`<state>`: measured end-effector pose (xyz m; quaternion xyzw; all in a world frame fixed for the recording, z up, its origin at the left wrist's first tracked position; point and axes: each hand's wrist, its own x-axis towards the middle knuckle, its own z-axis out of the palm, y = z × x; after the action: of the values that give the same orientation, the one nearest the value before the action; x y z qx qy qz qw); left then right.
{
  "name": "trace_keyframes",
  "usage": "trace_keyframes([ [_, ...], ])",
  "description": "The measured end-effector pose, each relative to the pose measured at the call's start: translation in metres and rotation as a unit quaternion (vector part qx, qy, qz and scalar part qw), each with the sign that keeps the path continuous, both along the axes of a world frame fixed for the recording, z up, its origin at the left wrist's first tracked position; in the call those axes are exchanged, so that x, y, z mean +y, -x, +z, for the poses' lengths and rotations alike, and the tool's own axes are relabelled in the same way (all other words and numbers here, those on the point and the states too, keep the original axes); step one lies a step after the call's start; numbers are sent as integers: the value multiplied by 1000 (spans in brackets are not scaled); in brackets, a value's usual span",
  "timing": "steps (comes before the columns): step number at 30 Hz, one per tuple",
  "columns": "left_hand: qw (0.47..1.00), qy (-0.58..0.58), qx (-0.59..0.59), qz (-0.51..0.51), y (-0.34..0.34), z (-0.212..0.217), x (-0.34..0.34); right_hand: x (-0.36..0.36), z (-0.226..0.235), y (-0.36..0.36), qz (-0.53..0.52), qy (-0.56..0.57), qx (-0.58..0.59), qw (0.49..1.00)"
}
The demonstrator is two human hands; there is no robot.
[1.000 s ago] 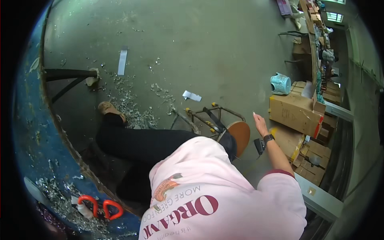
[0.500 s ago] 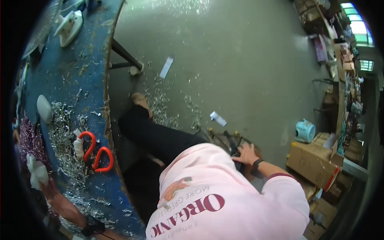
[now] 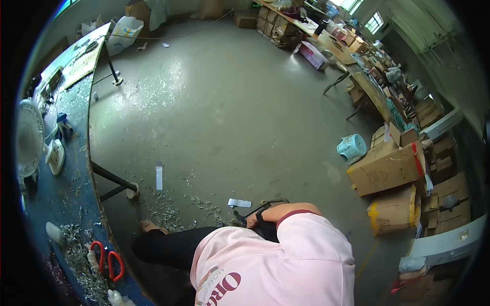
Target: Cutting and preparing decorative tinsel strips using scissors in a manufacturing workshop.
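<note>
Light from the windows (image 3: 374, 23) leaves the room fairly dim — pale glare streaks the floor (image 3: 224, 122), and shadow darkens beneath the desk (image 3: 76, 186). Fisheye distortion bends straight edges — the corners fall to black.

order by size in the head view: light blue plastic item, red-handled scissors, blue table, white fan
1. Blue table
2. White fan
Unsure: red-handled scissors and light blue plastic item look alike
</note>
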<state>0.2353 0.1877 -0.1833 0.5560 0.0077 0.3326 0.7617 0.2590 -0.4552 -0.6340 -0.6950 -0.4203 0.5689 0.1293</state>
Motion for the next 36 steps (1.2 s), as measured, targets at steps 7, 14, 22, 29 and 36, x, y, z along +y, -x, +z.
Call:
trace_keyframes([
  [7, 998, -15, 31, -58, 54, -8, -14, 99, 192, -130, -74, 215, -134, 965],
  [14, 959, 137, 139, 207, 132, 64, -139, 307, 481, -144, -232, -391, -12, 890],
  [22, 952, 38, 114, 283, 127, 65, -175, 432, 510, -33, -87, -340, 401, 846],
  [29, 781, -362, 282, 423, 139, 101, -178, 453, 510, -9, -85, -388, 312, 863],
  [36, 840, -183, 246, 447, 157, 77, -144, 480, 507, -8, -8, -442, 288, 850],
])
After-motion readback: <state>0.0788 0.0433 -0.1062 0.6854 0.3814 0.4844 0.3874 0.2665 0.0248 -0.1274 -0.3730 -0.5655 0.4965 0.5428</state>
